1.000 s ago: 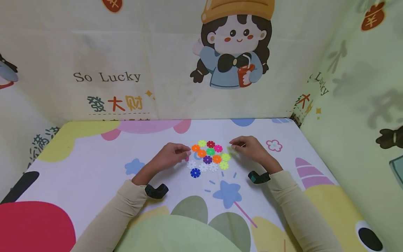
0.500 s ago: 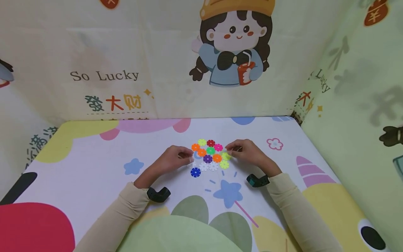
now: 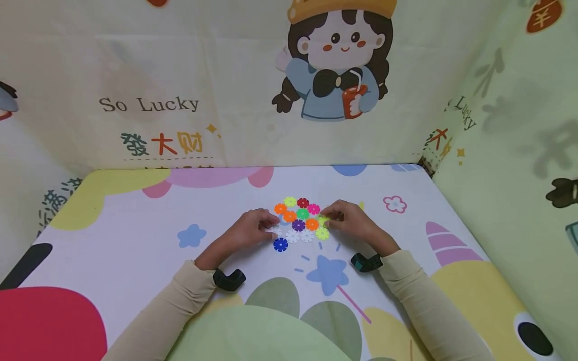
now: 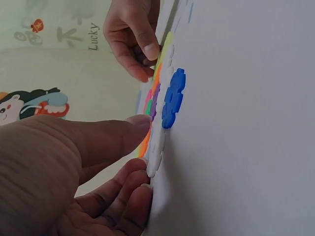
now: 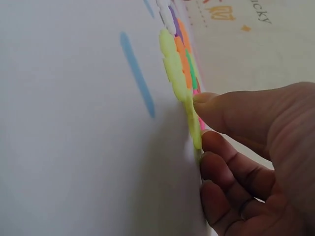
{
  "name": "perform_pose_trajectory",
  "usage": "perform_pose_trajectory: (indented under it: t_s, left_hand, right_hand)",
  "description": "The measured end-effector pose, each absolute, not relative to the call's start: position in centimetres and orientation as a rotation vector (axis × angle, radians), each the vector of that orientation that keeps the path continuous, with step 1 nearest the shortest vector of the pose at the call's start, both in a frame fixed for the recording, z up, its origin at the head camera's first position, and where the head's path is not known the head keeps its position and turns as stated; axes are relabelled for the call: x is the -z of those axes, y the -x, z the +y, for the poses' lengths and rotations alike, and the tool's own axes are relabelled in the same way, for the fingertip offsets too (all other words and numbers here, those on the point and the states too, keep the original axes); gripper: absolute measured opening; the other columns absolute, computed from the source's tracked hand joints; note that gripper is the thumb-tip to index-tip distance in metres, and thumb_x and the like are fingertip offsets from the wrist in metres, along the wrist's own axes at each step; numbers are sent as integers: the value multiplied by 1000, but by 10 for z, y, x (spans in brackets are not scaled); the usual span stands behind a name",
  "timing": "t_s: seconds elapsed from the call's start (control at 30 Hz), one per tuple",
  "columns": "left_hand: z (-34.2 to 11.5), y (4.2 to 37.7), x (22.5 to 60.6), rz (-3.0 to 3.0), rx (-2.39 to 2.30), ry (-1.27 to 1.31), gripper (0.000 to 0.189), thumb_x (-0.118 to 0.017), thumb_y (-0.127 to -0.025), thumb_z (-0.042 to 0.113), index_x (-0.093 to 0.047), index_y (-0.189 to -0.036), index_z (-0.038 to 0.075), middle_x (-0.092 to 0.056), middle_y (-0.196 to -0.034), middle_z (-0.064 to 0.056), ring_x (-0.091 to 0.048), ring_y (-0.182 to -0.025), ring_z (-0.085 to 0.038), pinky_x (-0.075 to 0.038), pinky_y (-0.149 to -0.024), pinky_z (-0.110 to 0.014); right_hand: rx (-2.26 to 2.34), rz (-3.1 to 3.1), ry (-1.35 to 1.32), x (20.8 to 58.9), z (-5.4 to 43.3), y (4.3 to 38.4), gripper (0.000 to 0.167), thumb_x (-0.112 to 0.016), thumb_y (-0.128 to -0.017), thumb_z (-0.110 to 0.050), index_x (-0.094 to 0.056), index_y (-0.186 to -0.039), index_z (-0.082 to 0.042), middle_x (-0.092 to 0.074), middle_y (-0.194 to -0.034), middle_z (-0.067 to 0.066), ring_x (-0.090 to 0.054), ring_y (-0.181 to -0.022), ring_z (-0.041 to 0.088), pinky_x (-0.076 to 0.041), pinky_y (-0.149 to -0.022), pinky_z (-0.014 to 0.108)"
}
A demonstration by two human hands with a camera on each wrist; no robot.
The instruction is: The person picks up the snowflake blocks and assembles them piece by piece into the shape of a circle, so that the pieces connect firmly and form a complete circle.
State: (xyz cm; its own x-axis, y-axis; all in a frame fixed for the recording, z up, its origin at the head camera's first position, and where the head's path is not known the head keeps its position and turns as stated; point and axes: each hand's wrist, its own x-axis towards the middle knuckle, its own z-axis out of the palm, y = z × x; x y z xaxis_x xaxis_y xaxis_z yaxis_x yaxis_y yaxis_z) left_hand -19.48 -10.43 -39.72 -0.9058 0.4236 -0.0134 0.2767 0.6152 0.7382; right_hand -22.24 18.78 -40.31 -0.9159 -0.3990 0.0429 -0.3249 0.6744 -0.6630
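— Snowflake-shaped plastic discs in many colours (image 3: 300, 220) lie flat, packed together at the middle of the printed play mat (image 3: 135, 240); head view shows about a dozen joined, a blue disc (image 3: 280, 244) at the near edge.

— And the hands?

— Left wrist view: the left hand (image 4: 93, 162) pinches a white disc (image 4: 156, 147) at the cluster's edge. Right wrist view: the right hand (image 5: 251, 147) pinches a yellow-green disc (image 5: 192, 118) against the group, seemingly not yet seated.
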Motion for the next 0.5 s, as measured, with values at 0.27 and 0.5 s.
perform_pose_trajectory:
  t_s: [0.27,0.5]
  left_hand:
    - [-102,194,399,2697,-1105,-642,34,-79,-80,4,-71,-113,2,-59,-89,-1,-54,-85,-17,-45,-82,-31]
    - [-100,193,398,2681,-1083,-556,36,-76,-82,2,-69,-118,0,-53,-89,-4,-50,-84,-20,-34,-99,-45]
  right_hand:
    - [1032,2785,627,404,186,222,29,-76,-84,-6,-72,-113,-4,-61,-100,6,-53,-86,22,-50,-75,32]
    - [1002,2791,595,404,184,222,29,-76,-85,-7,-72,-113,-4,-57,-105,9,-53,-87,22,-50,-75,31]
